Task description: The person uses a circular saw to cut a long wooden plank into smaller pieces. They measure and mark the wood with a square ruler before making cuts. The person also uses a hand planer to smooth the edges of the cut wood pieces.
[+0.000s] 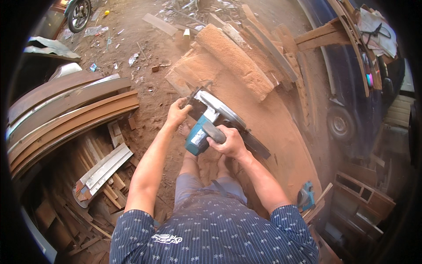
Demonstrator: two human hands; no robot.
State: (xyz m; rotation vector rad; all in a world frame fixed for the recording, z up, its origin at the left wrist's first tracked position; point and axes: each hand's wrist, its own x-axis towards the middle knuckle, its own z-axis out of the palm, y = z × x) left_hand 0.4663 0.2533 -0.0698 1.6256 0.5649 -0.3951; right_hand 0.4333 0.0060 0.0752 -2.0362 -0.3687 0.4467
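A teal circular saw (201, 135) with a silver blade guard (224, 108) is in front of my body. My right hand (229, 141) is wrapped round its dark rear handle. Under the saw runs a narrow dark board (258, 146), slanting from upper left to lower right. My left hand (177, 111) is closed at the upper left end, by the front edge of the saw. Whether its fingers grip the board or the saw's base I cannot tell. The blade is hidden. Below lies a broad sawdust-covered panel (288, 147).
A thick sawdust-coated beam (235, 61) and loose planks lie ahead. Stacked boards (72, 119) stand left, above scrap wood (94, 163). A second teal power tool (306, 196) sits at right. A dark blue vehicle (351, 94) is beyond. Litter covers the dirt ground.
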